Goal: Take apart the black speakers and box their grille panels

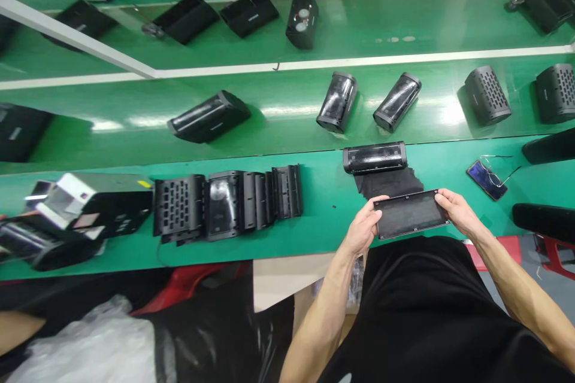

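In the head view, your left hand and right hand pinch opposite ends of the black panel in a thumb-and-finger grip, near the green surface's front edge, beside the dark cloth.

Panel lower right of centre, left hand at its left end, right hand at its right. Cloth just behind panel, speaker unit at cloth's back edge. Row of covers on bench, left of centre; box left of that. Phone right of panel, glasses partly on it. Middle strip behind bench: housing left of centre, two units right of centre, two speakers upper right.
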Available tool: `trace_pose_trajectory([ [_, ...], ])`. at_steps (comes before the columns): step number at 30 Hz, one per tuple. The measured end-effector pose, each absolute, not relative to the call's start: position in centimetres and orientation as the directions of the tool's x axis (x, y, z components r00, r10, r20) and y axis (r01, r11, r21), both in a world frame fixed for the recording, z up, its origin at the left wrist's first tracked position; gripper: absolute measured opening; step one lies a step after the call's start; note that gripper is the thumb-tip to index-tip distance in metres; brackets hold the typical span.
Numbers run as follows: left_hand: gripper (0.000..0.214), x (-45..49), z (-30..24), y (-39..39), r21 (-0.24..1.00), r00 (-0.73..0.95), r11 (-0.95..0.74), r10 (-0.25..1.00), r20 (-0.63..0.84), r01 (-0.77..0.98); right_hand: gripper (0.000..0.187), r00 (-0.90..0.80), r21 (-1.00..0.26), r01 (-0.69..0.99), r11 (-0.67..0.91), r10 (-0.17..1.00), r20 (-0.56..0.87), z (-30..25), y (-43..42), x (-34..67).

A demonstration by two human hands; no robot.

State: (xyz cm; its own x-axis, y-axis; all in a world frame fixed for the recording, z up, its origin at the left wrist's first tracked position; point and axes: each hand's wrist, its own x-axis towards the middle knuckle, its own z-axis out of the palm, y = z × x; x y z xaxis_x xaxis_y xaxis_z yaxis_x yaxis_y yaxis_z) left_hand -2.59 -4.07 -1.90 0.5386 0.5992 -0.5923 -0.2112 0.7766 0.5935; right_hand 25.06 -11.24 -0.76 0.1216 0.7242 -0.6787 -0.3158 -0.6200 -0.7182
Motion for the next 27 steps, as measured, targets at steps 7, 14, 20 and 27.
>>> trace_pose_trajectory([
  [7, 0.061, -2.3, -2.3, -3.7, 0.596, 0.507, 0.768, 0.619, -0.600, -0.233, 0.063, 0.104, -0.696, -0.367, -0.617, 0.716, -0.690, -0.9, -11.1, 25.3],
  [14, 0.063, -2.2, -2.6, -3.1, 0.603, 0.485, 0.766, 0.623, -0.613, -0.222, 0.066, 0.101, -0.696, -0.343, -0.631, 0.712, -0.695, -0.8, -10.5, 25.5],
  [20, 0.063, -2.3, -2.8, -2.4, 0.600, 0.518, 0.766, 0.618, -0.591, -0.230, 0.066, 0.074, -0.678, -0.334, -0.655, 0.699, -0.712, -0.5, -9.6, 25.5],
  [27, 0.062, -3.3, -2.5, -1.4, 0.568, 0.591, 0.790, 0.578, -0.562, -0.232, 0.058, 0.047, -0.716, -0.300, -0.630, 0.740, -0.671, -0.1, -8.3, 26.7],
])
